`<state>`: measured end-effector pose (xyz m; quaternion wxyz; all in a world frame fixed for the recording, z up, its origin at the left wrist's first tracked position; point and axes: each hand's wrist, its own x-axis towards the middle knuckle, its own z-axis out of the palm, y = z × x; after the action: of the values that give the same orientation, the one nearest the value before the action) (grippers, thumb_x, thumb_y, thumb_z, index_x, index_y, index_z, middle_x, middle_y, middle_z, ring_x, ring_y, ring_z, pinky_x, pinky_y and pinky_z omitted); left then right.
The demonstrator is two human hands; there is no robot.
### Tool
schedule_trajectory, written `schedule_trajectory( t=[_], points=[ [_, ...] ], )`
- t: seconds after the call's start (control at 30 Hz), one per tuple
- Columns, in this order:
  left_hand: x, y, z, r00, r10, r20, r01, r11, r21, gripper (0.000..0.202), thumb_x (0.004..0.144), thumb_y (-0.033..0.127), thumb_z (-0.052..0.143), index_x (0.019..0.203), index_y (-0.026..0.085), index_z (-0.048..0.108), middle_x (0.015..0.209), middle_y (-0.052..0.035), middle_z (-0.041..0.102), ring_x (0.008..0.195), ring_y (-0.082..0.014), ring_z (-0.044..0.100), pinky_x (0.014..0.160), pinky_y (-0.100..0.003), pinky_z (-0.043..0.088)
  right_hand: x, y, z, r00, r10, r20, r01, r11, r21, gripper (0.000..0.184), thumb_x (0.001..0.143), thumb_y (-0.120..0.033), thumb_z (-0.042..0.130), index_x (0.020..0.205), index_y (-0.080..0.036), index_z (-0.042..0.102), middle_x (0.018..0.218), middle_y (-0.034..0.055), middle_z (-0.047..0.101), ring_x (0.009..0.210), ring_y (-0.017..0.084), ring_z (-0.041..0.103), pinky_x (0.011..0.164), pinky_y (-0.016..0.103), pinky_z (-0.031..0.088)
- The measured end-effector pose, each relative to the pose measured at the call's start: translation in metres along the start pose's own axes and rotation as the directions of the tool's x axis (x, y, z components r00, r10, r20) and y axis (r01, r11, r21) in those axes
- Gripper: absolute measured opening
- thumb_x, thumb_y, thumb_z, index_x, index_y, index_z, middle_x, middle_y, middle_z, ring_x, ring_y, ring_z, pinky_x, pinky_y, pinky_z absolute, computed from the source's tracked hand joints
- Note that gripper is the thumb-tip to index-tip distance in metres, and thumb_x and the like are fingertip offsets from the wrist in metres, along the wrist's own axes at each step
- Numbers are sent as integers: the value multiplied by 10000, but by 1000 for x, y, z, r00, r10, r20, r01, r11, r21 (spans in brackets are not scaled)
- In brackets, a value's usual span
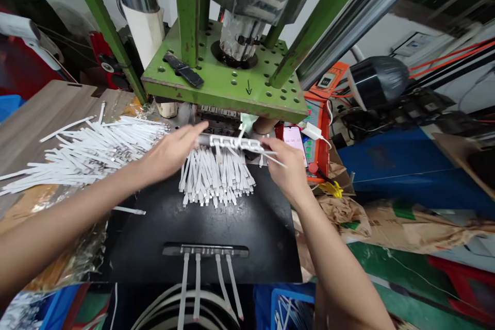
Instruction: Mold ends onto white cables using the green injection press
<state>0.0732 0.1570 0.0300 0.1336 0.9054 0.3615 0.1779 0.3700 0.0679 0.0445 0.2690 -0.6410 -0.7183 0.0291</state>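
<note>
- The left hand (174,152) has its fingers stretched long, and they seem to pinch the left end of a white strip (232,143).
- The right hand (288,167) has its fingers curled closed on the strip's right end.
- Just below the fingers, a bunch of white cables (214,180) lies on a black plate (201,227).
- Beyond the fingertips stands a green press (224,85).

Bright, even light, sheen on the black plate (201,227), soft shadows, bent blurred edges

Green press plate (228,87) overhangs; room between white strips (214,178) and fixture (204,250).
</note>
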Motion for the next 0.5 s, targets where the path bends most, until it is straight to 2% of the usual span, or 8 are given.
schedule_trajectory(
  t=[0.07, 0.1, 0.17, 0.23, 0.3, 0.37, 0.43, 0.5],
  points=[
    [-49, 24, -1, 1000, 15, 5, -14, 987, -159, 310, 1011, 248, 392, 1272, 116, 494, 1020, -115, 665, 829, -197, 661, 687, -307, 550, -49, 0, -25, 998, 1, 68, -9, 994, 111, 260, 930, -196, 525, 1100, -236, 717, 1007, 59, 768, 874, 224, 741, 765, 320, 585],
    [-73, 35, -1, 999, 20, 49, -9, 977, -213, 258, 1011, 245, 393, 1207, 131, 517, 979, -94, 665, 782, -175, 652, 660, -284, 536, -73, 1, -35, 993, 20, 114, -37, 989, 144, 242, 934, -220, 535, 1080, -242, 726, 998, 56, 773, 870, 226, 747, 759, 319, 590],
    [-115, 57, 2, 979, 80, 189, -31, 969, -247, 214, 973, 208, 464, 1170, 164, 535, 1029, -77, 655, 839, -175, 647, 711, -282, 533, -115, 3, -48, 972, 91, 214, -128, 978, 166, 227, 937, -249, 543, 1049, -238, 740, 982, 60, 780, 871, 233, 754, 755, 314, 597],
    [-143, 75, 9, 948, 121, 293, -70, 982, -177, 243, 911, 135, 534, 1144, 191, 571, 1100, -69, 637, 928, -203, 628, 783, -314, 517, -148, 5, -52, 943, 165, 288, -215, 965, 153, 232, 938, -266, 542, 1041, -225, 746, 982, 69, 783, 881, 237, 757, 753, 306, 602],
    [-159, 89, 18, 944, 111, 310, -107, 994, -31, 261, 884, 51, 518, 1079, 194, 615, 1112, -68, 634, 950, -221, 603, 818, -344, 486, -171, 4, -47, 926, 196, 323, -253, 956, 147, 239, 936, -274, 541, 1051, -221, 744, 992, 72, 783, 895, 239, 758, 762, 307, 609],
    [-167, 96, 27, 959, 95, 269, -127, 986, 105, 283, 895, 1, 455, 1019, 177, 640, 1096, -74, 645, 939, -223, 589, 829, -354, 459, -185, -2, -34, 934, 188, 303, -246, 955, 167, 246, 939, -252, 531, 1068, -225, 738, 1030, 72, 779, 938, 238, 755, 807, 322, 616],
    [-174, 94, 30, 975, 91, 204, -127, 977, 170, 311, 918, -1, 410, 1031, 163, 648, 1096, -81, 653, 959, -227, 581, 869, -364, 442, -191, -10, -17, 957, 166, 239, -214, 958, 192, 267, 947, -206, 504, 1086, -227, 730, 1107, 78, 762, 1043, 241, 728, 882, 353, 609],
    [-188, 81, 26, 985, 86, 146, -107, 984, 141, 336, 947, 21, 365, 1054, 173, 644, 1070, -70, 661, 970, -218, 583, 905, -364, 430, -194, -20, -2, 976, 118, 184, -156, 965, 213, 303, 951, -159, 475, 1122, -222, 717, 1198, 90, 729, 1164, 248, 671, 959, 399, 584]
  ],
)
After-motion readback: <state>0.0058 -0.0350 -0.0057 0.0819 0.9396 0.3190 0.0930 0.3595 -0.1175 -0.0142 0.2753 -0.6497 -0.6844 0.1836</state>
